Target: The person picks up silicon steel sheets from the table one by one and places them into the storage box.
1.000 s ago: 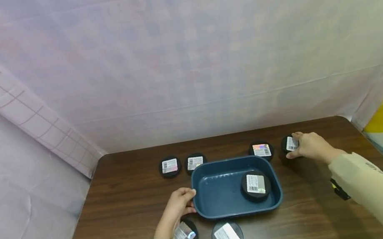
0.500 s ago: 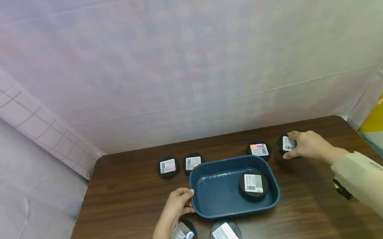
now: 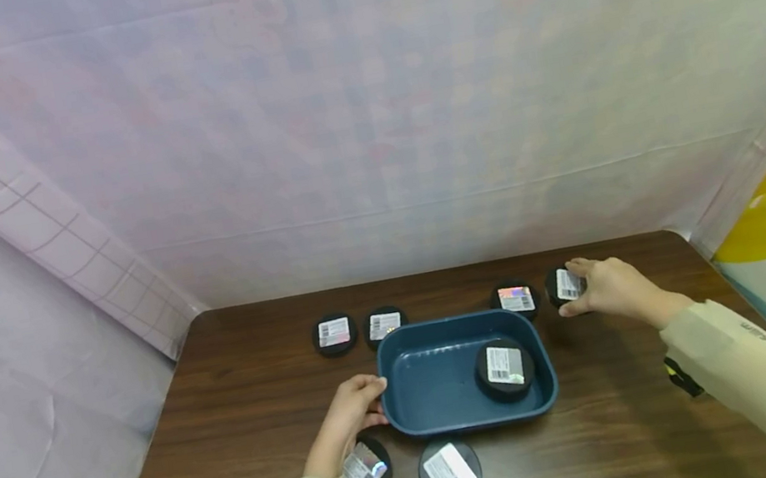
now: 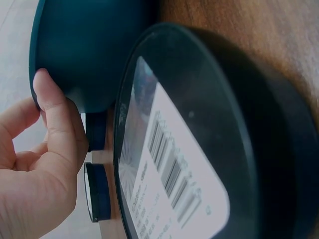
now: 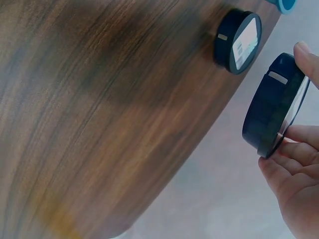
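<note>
My left hand (image 3: 351, 409) pinches the left rim of a dark blue rectangular plastic tub (image 3: 423, 389), thumb over the edge in the left wrist view. One round black lidded container (image 3: 495, 389) with a white barcode label sits in the tub's right part. At the back right, my right hand (image 3: 615, 289) grips a similar black container (image 3: 566, 286) by its edges. The right wrist view shows this held container (image 5: 269, 99) tilted, between thumb and fingers. Close below my left hand stands another labelled container (image 4: 199, 114), partly covered by the wrist in the head view.
Two black containers stand behind the tub's left end, one of them the far-left container (image 3: 335, 335). Another container (image 3: 516, 299) is just behind its right end, and one more container (image 3: 450, 475) lies in front. The wooden table (image 3: 248, 431) meets a cloth backdrop (image 3: 429, 240).
My right hand has moved slightly left with the black container. My left hand keeps its hold on the tub's rim, and the whole head view has shifted a little.
</note>
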`<state>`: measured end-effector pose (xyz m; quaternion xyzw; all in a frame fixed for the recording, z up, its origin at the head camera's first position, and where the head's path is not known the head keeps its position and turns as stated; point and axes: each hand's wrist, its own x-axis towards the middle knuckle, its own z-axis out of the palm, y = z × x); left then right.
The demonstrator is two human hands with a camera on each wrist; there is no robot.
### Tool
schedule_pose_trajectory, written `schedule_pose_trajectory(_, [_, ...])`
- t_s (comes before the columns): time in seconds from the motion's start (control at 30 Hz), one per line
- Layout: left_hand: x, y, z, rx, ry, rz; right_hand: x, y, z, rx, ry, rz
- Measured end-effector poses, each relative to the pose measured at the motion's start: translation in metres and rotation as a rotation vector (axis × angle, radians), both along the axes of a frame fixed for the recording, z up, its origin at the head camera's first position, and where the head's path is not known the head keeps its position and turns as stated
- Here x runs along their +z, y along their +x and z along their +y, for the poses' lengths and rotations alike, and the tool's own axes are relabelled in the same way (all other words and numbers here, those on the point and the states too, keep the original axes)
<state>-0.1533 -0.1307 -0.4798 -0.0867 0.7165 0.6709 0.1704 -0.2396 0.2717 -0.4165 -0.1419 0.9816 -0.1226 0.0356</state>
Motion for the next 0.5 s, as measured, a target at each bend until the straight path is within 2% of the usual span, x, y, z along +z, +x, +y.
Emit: schedule_pose_trajectory(0.5, [-0.002, 0.000, 0.001, 0.014, 0.002, -0.004, 0.015, 0.016, -0.019, 0.085, -0.006, 0.049])
